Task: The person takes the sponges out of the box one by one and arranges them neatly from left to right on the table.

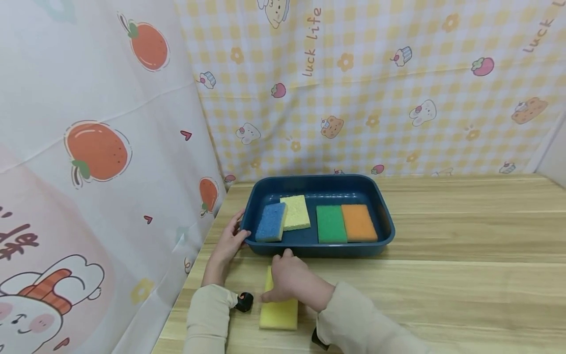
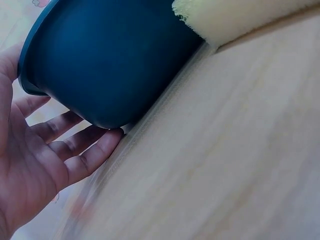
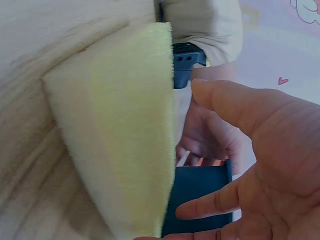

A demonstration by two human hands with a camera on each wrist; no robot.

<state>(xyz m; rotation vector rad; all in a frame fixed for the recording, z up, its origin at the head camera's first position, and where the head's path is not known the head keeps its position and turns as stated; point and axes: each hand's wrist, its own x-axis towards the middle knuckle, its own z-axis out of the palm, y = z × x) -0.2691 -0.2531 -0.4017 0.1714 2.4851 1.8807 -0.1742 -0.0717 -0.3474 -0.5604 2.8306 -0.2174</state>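
Note:
On the left, my left hand (image 1: 229, 244) holds the end of a dark blue tray (image 1: 309, 250), its thumb at the rim and its other fingers along the outer wall. In the left wrist view the fingertips (image 2: 114, 136) reach under the rounded corner of the tray (image 2: 105, 60). My right hand (image 1: 292, 278) is spread over a yellow sponge (image 1: 279, 317) lying on the table in front of the tray. In the right wrist view the thumb (image 3: 220, 97) stands apart from the sponge (image 3: 130, 125); some fingertips are cut off at the lower edge.
Inside the tray lie a blue sponge (image 1: 270, 222), a pale yellow sponge (image 1: 297, 212), a green sponge (image 1: 330, 224) and an orange sponge (image 1: 359, 223). The blue one leans on the pale yellow one. Printed cloth (image 1: 353, 98) hangs behind and left of the wooden table (image 1: 464, 275).

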